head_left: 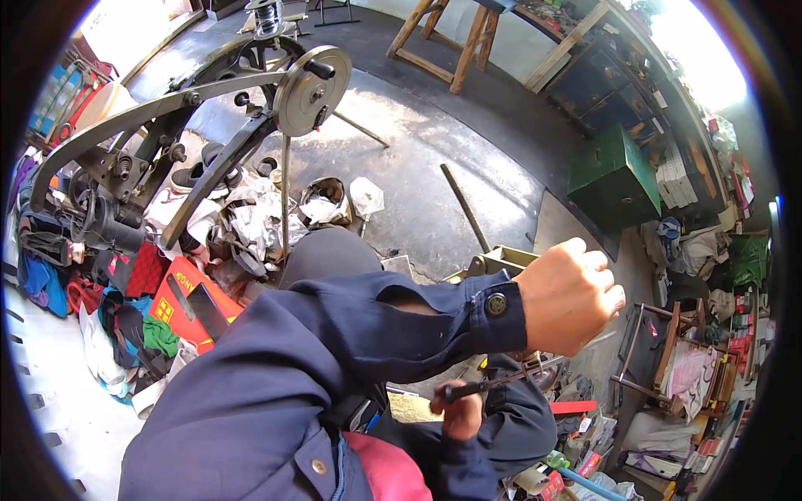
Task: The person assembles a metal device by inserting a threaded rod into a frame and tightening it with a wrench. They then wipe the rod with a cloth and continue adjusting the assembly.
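Observation:
My left hand (pixel 570 296) reaches across to the right in a dark blue sleeve, closed in a fist with its back to me. Whatever is inside its fingers, if anything, is hidden. Lower and nearer my lap, my right hand (pixel 461 414) is closed around a dark tool (pixel 484 387) with a rounded handle and a narrow shaft. That shaft points right, toward some thin metal parts below my left fist; its exact kind does not show. Just beyond my left cuff is an olive metal fixture (pixel 505 257), with a threaded rod (pixel 465 207) standing near it.
A hand-cranked sewing machine (pixel 313 92) stands at the far left. Shoes and bags lie heaped beneath it, beside a red box (pixel 196 305). A green box (pixel 614 179) and a wooden stool (pixel 455 42) stand farther off. Cluttered shelves and goods line the right.

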`<state>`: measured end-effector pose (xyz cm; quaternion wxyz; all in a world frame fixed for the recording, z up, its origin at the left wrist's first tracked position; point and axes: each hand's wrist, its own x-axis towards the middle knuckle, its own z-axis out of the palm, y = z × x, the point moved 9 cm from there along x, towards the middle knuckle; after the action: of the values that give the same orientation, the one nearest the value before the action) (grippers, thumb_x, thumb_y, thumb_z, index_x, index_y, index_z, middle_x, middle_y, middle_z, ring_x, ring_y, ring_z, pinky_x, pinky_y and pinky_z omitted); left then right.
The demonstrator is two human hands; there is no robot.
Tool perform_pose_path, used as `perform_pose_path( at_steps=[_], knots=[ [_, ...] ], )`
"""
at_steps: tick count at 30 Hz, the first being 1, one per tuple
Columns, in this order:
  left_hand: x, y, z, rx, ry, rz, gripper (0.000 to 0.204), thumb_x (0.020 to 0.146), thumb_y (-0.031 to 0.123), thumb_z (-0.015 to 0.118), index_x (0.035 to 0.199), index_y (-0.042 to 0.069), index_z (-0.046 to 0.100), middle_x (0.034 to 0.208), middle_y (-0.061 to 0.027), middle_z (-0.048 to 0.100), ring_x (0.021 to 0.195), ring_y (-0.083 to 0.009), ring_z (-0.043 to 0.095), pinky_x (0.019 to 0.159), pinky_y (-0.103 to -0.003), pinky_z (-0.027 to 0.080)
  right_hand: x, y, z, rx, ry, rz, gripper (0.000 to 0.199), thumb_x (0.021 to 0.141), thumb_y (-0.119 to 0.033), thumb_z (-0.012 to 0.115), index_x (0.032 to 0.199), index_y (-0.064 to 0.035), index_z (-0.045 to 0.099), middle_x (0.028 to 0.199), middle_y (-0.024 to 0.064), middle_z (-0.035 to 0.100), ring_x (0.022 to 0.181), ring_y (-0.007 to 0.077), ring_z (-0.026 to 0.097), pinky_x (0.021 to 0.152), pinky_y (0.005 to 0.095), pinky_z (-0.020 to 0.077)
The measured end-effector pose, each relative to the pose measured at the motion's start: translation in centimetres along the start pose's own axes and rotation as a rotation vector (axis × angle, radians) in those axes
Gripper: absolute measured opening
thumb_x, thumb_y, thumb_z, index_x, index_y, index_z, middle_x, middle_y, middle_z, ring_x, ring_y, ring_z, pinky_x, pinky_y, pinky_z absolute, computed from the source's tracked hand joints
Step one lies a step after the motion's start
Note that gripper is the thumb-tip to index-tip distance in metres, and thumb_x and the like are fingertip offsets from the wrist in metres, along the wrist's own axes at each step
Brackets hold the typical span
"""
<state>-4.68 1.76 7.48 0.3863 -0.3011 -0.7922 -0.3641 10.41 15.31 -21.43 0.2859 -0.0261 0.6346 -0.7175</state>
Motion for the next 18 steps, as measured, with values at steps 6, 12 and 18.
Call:
perform_pose_path(
  at_steps=[6,12,18],
  knots=[
    [0.0,-0.2,0.0,0.038,-0.026,0.028,0.013,0.081,0.023,0.07,0.078,0.012,0.065,0.074,-0.0019,0.064,0.077,-0.0207,0.063,0.068,-0.036,0.046,-5.4,-12.9,5.8,0.239,-0.085,-0.233,0.039,0.093,-0.025,0.071,0.108,0.0071,0.057,0.075,0.0162,0.061,0.05,0.0186,0.054,0.044,0.0339,0.0444],
    [-0.4,0.8,-0.4,-0.004,-0.022,0.038,0.013,0.077,0.023,0.071,0.078,0.011,0.064,0.075,-0.002,0.064,0.077,-0.0208,0.063,0.068,-0.036,0.046,-5.0,-26.1,-2.4,-0.347,0.477,-0.952,0.026,0.106,-0.022,0.055,0.088,-0.006,0.044,0.052,0.0019,0.041,0.041,0.0101,0.037,0.042,0.026,0.0346],
    [-0.6,0.3,-0.8,-0.034,0.001,0.021,0.015,0.073,0.024,0.073,0.079,0.012,0.065,0.076,-0.0016,0.064,0.078,-0.0206,0.064,0.07,-0.035,0.047,5.0,-26.4,-13.4,-0.408,0.685,-0.695,0.022,0.103,-0.017,0.064,0.118,-0.0038,0.055,0.073,-0.0059,0.053,0.058,0.0021,0.045,0.05,0.0188,0.0356]
  ],
)
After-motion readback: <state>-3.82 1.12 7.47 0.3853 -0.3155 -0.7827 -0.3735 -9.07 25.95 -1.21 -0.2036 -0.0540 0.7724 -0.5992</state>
